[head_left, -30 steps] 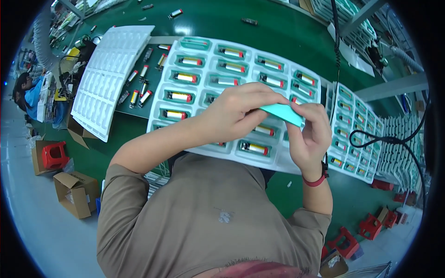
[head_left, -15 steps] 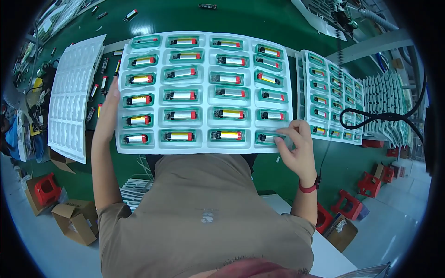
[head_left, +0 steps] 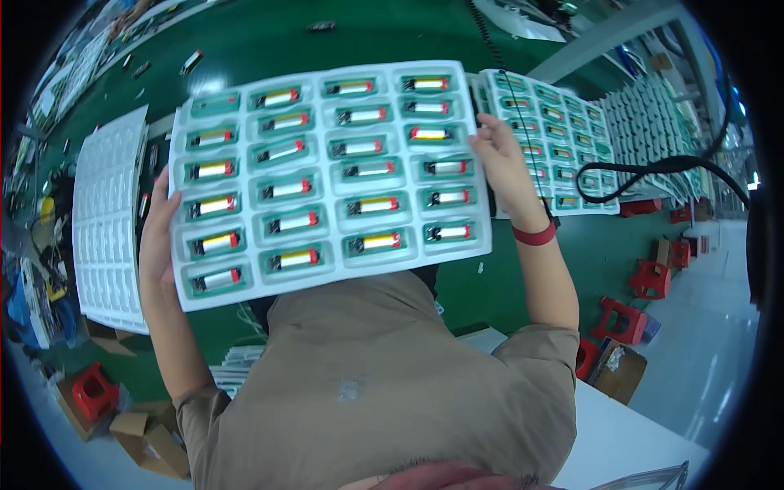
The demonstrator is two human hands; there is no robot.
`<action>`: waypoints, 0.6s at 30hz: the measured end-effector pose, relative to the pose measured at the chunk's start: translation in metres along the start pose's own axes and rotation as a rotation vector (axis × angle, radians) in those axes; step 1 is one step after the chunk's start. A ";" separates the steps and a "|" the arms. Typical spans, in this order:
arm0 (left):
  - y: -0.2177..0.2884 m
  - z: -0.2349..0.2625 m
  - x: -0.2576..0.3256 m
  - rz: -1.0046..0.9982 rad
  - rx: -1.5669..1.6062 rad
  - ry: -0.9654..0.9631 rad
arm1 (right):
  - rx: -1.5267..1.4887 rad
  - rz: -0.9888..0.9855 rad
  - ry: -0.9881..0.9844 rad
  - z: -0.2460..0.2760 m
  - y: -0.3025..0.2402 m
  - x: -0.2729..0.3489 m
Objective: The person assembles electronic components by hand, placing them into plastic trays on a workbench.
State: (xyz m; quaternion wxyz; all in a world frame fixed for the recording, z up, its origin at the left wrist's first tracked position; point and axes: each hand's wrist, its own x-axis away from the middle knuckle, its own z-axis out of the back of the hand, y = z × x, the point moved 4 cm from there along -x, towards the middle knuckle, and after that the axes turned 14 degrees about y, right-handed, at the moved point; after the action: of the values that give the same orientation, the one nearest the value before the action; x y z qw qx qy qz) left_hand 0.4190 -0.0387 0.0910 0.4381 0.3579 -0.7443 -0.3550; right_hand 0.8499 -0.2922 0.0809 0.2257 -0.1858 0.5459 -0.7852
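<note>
I hold a large white blister tray (head_left: 245, 290) with both hands, lifted above the green table (head_left: 269, 33) and tilted a little. Its pockets hold several small silver cylinders with red ends (head_left: 290, 220). My left hand (head_left: 157, 237) grips the tray's left edge. My right hand (head_left: 502, 163) grips its right edge, with a red band on that wrist.
An empty white tray (head_left: 106, 220) lies at the left. A second filled tray (head_left: 563, 139) lies at the right, with stacked trays (head_left: 653, 131) beyond it. A black cable (head_left: 661, 167) loops at the right. Red stools (head_left: 625, 318) and cardboard boxes (head_left: 147, 441) stand on the floor.
The tray has risen off the table and come closer to me. My right hand has shifted from the tray's lower right corner up its right edge.
</note>
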 end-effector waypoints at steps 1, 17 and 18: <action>-0.001 0.000 -0.002 -0.003 -0.037 0.002 | 0.095 -0.008 -0.025 0.001 0.001 -0.002; 0.054 -0.067 0.023 -0.091 0.008 -0.226 | -0.264 0.158 -0.068 0.042 -0.013 -0.021; 0.054 -0.089 0.030 -0.102 0.017 -0.288 | -0.240 0.153 0.028 0.055 -0.010 -0.028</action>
State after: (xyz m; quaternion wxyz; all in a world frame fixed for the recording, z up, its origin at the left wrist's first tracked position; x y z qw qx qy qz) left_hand 0.4767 -0.0560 0.1808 0.3052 0.3445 -0.7832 -0.4181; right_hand 0.9012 -0.3166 0.1076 0.2535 -0.1585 0.6514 -0.6974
